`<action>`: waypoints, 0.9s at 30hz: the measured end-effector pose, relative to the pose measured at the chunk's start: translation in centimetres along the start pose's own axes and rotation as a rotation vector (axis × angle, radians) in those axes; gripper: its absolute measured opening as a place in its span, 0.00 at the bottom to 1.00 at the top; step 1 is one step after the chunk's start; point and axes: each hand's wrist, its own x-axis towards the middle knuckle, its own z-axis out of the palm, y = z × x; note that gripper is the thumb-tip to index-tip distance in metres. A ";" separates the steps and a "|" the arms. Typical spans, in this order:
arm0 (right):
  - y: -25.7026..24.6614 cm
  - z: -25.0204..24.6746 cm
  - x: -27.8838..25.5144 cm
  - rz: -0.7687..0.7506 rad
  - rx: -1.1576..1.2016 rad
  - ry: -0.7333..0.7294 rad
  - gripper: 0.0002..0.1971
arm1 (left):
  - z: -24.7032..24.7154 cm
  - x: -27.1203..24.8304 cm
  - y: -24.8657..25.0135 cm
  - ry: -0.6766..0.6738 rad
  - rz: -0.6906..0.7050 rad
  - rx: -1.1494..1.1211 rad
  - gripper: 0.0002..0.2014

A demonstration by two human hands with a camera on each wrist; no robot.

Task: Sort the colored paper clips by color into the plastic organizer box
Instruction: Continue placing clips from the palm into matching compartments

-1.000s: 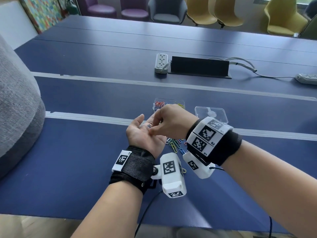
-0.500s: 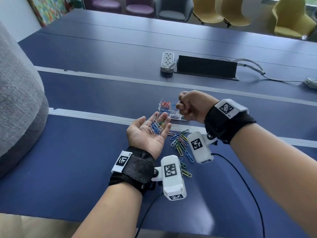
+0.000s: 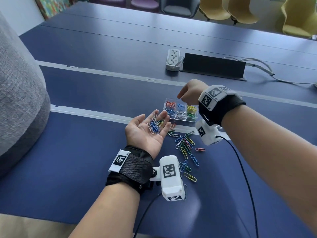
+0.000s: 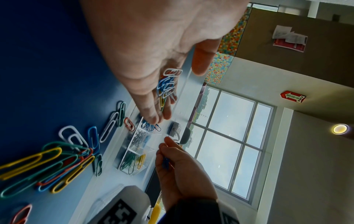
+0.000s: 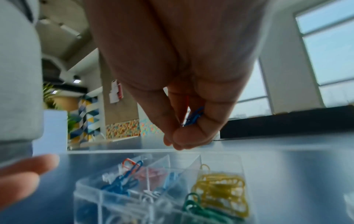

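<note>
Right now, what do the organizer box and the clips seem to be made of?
Organizer box: clear hard plastic, glossy; its contents show through the walls. Paper clips: probably wire with a smooth colored coating; thin bent loops in bright uniform colors.

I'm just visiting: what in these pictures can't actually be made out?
- How many clips the right hand pinches: its fingers cover all but some blue and a sliver of red.
- The organizer box right end, head view: hidden behind the right wrist.
- Colours low in the left hand pile: overlapping clips.
- Near compartments, right wrist view: blurred.
</note>
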 end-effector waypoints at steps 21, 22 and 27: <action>-0.3 -0.4 -1.4 -0.195 -0.015 0.148 0.18 | 0.5 -0.6 0.0 0.001 0.003 0.001 0.21; -0.4 -0.5 -2.1 -0.220 -0.001 0.171 0.18 | 0.6 -0.7 -0.1 -0.002 0.001 -0.001 0.22; -0.5 -0.4 -5.2 -0.373 0.054 0.124 0.12 | 1.0 -1.2 -0.8 -0.026 -0.017 -0.007 0.22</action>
